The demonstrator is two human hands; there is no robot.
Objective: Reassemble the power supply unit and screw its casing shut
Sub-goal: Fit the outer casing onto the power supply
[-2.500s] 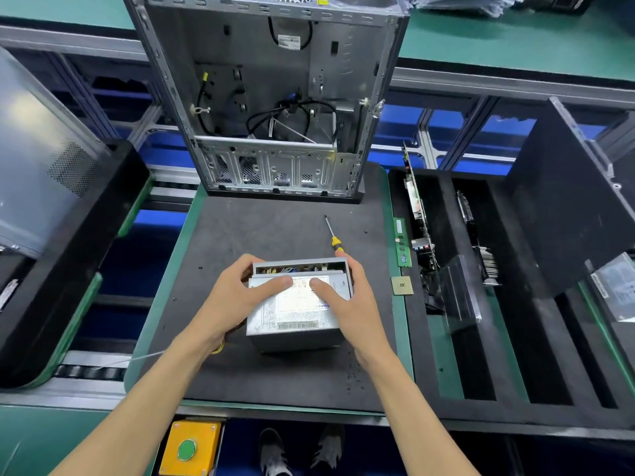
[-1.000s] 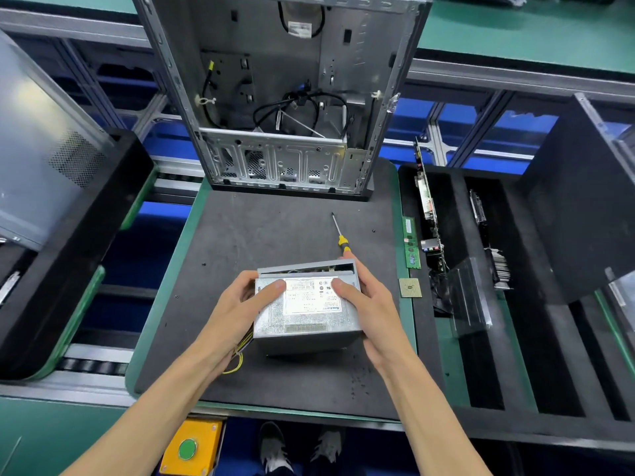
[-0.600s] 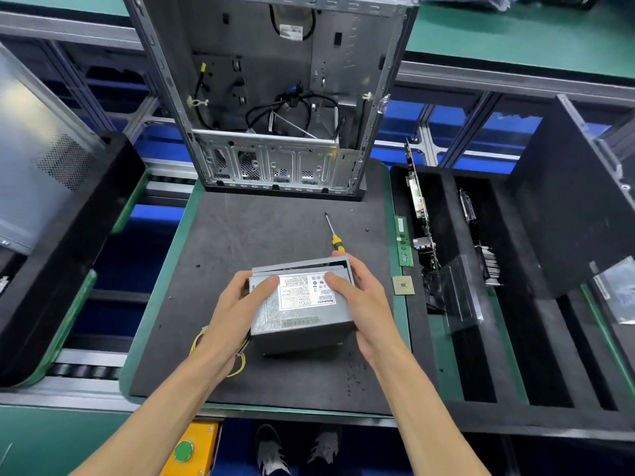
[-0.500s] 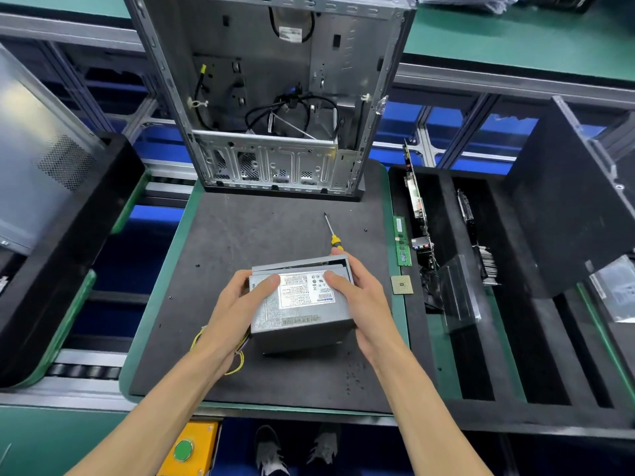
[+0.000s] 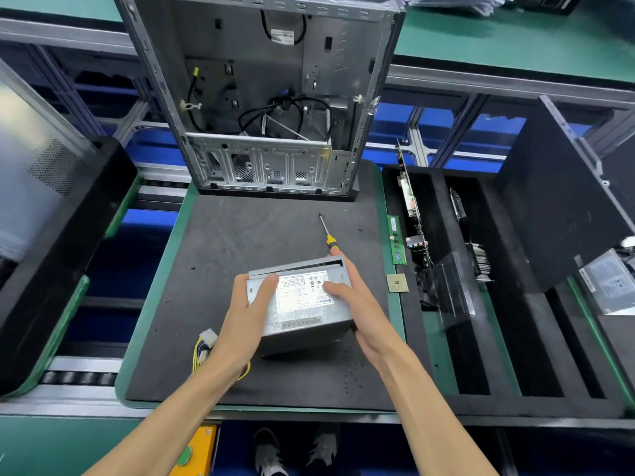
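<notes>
Computer tower case of bare grey sheet metal [image 5: 261,97] stands open-sided at the far edge of the dark foam work mat [image 5: 240,242], black cables looped inside it. To the right sits a black foam tray with long slots [image 5: 515,355]; circuit boards stand on edge in its far slots, and a large black panel [image 5: 556,214] leans over its right part. On the left a big black-edged tray [image 5: 58,255] carries a pale perforated metal side panel [image 5: 31,159].

Near the middle of the mat is the grey metal power supply unit with a white label on top [image 5: 302,310], held between both hands. The left hand [image 5: 245,317] grips its left side, thumb curled over the top edge beside the label and fingers wrapped down the side. The right hand [image 5: 357,304] grips the right side, thumb laid on the label's right end and fingers reaching round the far right corner. The lid sits slightly askew, with a thin gap at the far edge.

A bundle of yellow wires with a white plug [image 5: 206,345] trails out from under the left wrist onto the mat. Just beyond the unit lies a slim screwdriver with a yellow collar [image 5: 326,233], its tip pointing toward the tower. A green memory stick [image 5: 397,240] and a small square gold processor chip [image 5: 397,283] lie on the green strip beside the mat.
</notes>
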